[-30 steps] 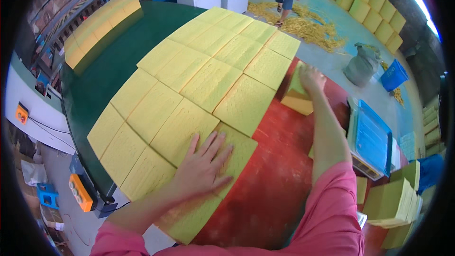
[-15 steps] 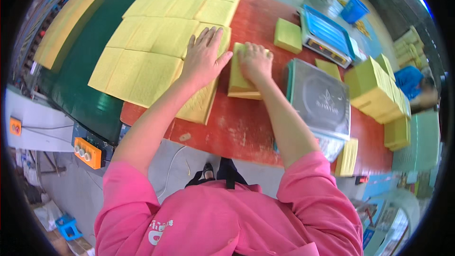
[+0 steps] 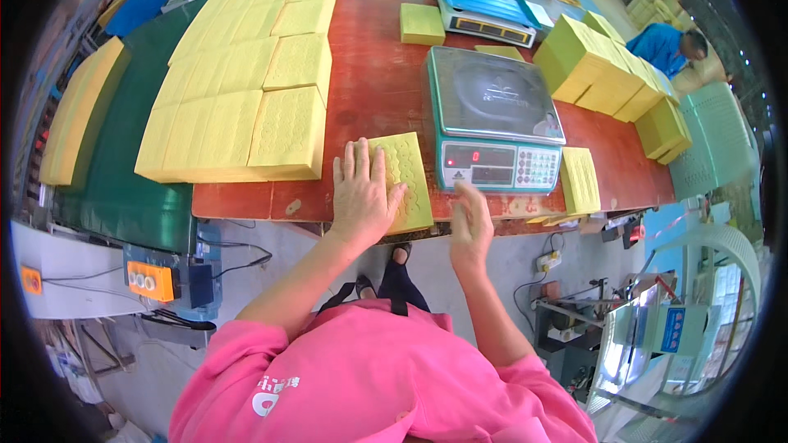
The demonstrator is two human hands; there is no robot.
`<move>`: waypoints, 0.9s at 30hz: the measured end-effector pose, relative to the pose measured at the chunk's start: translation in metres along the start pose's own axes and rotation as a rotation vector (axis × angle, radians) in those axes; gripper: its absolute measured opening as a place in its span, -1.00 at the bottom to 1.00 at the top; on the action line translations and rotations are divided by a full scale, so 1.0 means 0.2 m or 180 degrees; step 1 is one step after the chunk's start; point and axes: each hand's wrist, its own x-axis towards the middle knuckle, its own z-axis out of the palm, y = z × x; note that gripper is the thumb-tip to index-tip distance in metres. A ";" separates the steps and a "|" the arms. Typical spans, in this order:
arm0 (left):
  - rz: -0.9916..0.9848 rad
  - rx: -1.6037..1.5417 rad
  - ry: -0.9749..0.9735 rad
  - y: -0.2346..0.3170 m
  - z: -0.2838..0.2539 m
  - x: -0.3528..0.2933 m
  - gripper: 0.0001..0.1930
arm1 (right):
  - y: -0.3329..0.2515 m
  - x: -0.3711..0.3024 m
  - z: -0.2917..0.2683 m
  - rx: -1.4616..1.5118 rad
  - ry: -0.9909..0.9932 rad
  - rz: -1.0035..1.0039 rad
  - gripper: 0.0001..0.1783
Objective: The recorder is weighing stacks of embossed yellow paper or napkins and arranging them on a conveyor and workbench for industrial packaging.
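A stack of yellow embossed paper (image 3: 413, 184) lies at the front edge of the red table, left of the green electronic scale. My left hand (image 3: 362, 193) rests flat on the left part of that stack, its fingers stretched out and gripping nothing. Beyond the table's front edge, just below the scale, my right hand (image 3: 471, 230) hangs in the air with nothing in it, slightly blurred. Its fingers are loosely bent and apart. Big yellow paper blocks (image 3: 279, 127) stand in tight rows to the left of my left hand.
The scale (image 3: 497, 111) has a dark plate and a keypad. Behind it stand a blue-topped scale (image 3: 484, 12) and a small yellow stack (image 3: 422, 25). More yellow stacks (image 3: 574, 61) line the right side, near a person in blue (image 3: 659, 49). A green belt (image 3: 135, 143) runs at left.
The paper stack has come toward me to the table's front edge. My left hand has left the big blocks and now lies on it. My right hand has let go and moved right, toward me.
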 end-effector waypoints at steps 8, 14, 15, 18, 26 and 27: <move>0.0304 -0.0349 0.0163 -0.06 0.07 -0.04 -0.29 | 0.33 -0.24 0.13 0.3687 -0.0909 0.3320 -0.54; -0.0370 -0.1844 0.0210 -0.26 0.09 -0.13 -0.41 | 0.09 -0.11 0.00 0.1820 -0.1656 0.1939 -0.62; -0.0357 -0.1837 0.0168 -0.30 0.10 -0.18 -0.41 | 0.04 -0.07 -0.04 0.1843 -0.1627 0.1966 -0.62; -0.0874 -0.3681 -0.0412 -0.24 0.14 -0.19 -0.44 | -0.16 0.11 -0.16 0.2045 -0.1537 0.0606 -0.65; -0.1048 -0.5120 0.0242 0.48 0.35 0.50 -0.53 | -0.22 0.82 -0.61 0.0309 -0.0968 -0.1098 -0.17; -0.1132 -0.4389 0.0526 0.59 0.37 0.61 -0.54 | -0.19 0.92 -0.65 0.0260 -0.0975 -0.0795 -0.19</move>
